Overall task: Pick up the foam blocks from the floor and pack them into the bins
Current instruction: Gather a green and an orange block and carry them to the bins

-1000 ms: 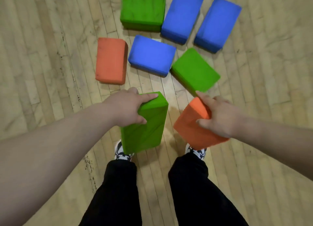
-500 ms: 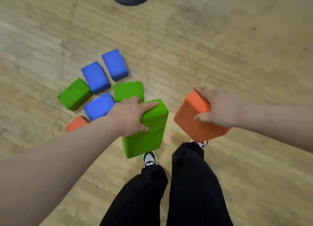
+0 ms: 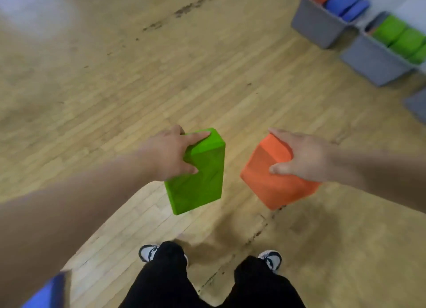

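My left hand [image 3: 169, 154] grips a green foam block [image 3: 199, 181] by its top end, held above the wooden floor. My right hand [image 3: 302, 155] grips an orange foam block [image 3: 267, 178] the same way, a little to the right. At the top right stand grey bins: one bin [image 3: 313, 23] holds orange and blue blocks, the bin beside it [image 3: 373, 62] holds green blocks [image 3: 401, 39]. A blue block [image 3: 48, 294] shows at the bottom left edge, partly behind my left arm.
Bare wooden floor [image 3: 161, 65] stretches between me and the bins. A corner of a third grey bin [image 3: 417, 104] shows at the right edge. My legs and shoes [image 3: 147, 253] are at the bottom.
The view has swung to the right, away from the pile of blocks, which has left the frame. The grey bins have come into view. Both hands keep their blocks.
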Demonstrator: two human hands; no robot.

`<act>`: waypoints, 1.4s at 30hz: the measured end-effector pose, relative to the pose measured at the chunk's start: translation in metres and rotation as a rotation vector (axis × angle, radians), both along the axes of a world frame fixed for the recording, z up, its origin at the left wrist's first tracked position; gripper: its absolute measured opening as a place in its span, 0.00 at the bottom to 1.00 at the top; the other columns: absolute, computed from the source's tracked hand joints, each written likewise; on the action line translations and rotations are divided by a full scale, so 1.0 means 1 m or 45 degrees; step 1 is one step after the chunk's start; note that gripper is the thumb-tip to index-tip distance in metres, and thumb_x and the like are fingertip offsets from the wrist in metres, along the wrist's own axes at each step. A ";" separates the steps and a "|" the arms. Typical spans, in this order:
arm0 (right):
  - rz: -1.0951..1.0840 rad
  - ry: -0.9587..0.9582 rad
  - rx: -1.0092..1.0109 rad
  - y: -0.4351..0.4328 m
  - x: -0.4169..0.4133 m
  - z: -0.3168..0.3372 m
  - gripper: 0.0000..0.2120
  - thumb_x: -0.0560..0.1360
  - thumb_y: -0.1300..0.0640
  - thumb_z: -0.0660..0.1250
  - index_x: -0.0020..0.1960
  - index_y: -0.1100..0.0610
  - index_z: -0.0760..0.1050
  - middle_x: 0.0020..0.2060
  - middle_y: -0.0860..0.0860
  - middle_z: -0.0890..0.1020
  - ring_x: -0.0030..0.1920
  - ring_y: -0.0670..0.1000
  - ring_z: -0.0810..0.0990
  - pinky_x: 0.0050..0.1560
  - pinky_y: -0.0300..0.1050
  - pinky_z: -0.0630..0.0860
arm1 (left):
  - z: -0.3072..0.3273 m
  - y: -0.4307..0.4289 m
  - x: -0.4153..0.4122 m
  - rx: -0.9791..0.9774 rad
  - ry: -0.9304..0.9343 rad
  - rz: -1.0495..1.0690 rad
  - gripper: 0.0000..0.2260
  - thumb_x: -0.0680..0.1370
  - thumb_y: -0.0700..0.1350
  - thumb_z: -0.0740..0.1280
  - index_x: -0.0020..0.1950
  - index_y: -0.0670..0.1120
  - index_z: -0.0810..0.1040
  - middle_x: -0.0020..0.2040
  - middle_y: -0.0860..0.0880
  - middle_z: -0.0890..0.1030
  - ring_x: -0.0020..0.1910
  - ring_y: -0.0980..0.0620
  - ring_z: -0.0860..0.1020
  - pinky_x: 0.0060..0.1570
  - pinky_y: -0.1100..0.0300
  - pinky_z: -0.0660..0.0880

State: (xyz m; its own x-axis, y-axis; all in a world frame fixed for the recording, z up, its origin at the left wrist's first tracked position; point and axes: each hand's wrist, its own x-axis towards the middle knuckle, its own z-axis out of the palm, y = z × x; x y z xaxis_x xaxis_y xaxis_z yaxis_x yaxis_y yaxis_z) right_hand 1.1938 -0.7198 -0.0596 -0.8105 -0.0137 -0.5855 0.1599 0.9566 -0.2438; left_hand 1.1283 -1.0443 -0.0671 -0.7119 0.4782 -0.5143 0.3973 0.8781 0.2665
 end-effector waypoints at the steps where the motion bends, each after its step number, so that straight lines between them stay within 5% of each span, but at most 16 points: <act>1: -0.051 0.020 0.015 0.042 0.021 0.011 0.52 0.65 0.28 0.69 0.81 0.36 0.46 0.75 0.51 0.70 0.73 0.54 0.70 0.71 0.48 0.68 | 0.009 0.047 0.000 0.010 0.012 -0.072 0.41 0.74 0.65 0.72 0.78 0.74 0.47 0.63 0.50 0.67 0.63 0.45 0.71 0.56 0.51 0.73; 9: -0.654 0.217 0.100 0.324 0.187 0.096 0.49 0.68 0.29 0.69 0.79 0.31 0.44 0.70 0.52 0.71 0.66 0.57 0.73 0.65 0.54 0.73 | 0.079 0.406 0.038 0.181 0.085 -0.565 0.43 0.73 0.66 0.72 0.79 0.73 0.47 0.62 0.50 0.68 0.62 0.44 0.73 0.61 0.49 0.73; 16: -1.029 0.470 0.171 0.471 0.237 0.155 0.47 0.72 0.37 0.72 0.81 0.34 0.45 0.70 0.53 0.70 0.69 0.57 0.71 0.65 0.50 0.69 | 0.140 0.617 0.044 0.310 0.194 -0.880 0.43 0.73 0.64 0.73 0.80 0.70 0.50 0.64 0.48 0.69 0.64 0.43 0.73 0.61 0.53 0.71; 31: -1.397 0.644 0.264 0.748 0.105 0.182 0.48 0.70 0.44 0.77 0.81 0.40 0.53 0.72 0.49 0.71 0.66 0.52 0.74 0.56 0.41 0.66 | 0.184 1.006 -0.148 0.446 0.425 -1.504 0.42 0.74 0.63 0.74 0.82 0.64 0.54 0.66 0.45 0.72 0.67 0.42 0.72 0.64 0.55 0.67; 36: -1.432 0.612 0.233 0.834 0.060 0.180 0.49 0.69 0.42 0.77 0.82 0.42 0.53 0.69 0.50 0.73 0.62 0.51 0.75 0.57 0.45 0.71 | 0.180 1.104 -0.206 0.412 0.439 -1.525 0.43 0.70 0.69 0.70 0.80 0.68 0.51 0.65 0.47 0.72 0.66 0.42 0.73 0.64 0.47 0.72; 42: -1.416 0.525 0.170 0.955 0.029 0.152 0.48 0.71 0.41 0.76 0.81 0.41 0.52 0.69 0.49 0.72 0.58 0.51 0.74 0.55 0.47 0.72 | 0.149 1.207 -0.236 0.374 0.378 -1.458 0.42 0.73 0.65 0.73 0.81 0.68 0.52 0.67 0.48 0.71 0.67 0.44 0.71 0.66 0.51 0.70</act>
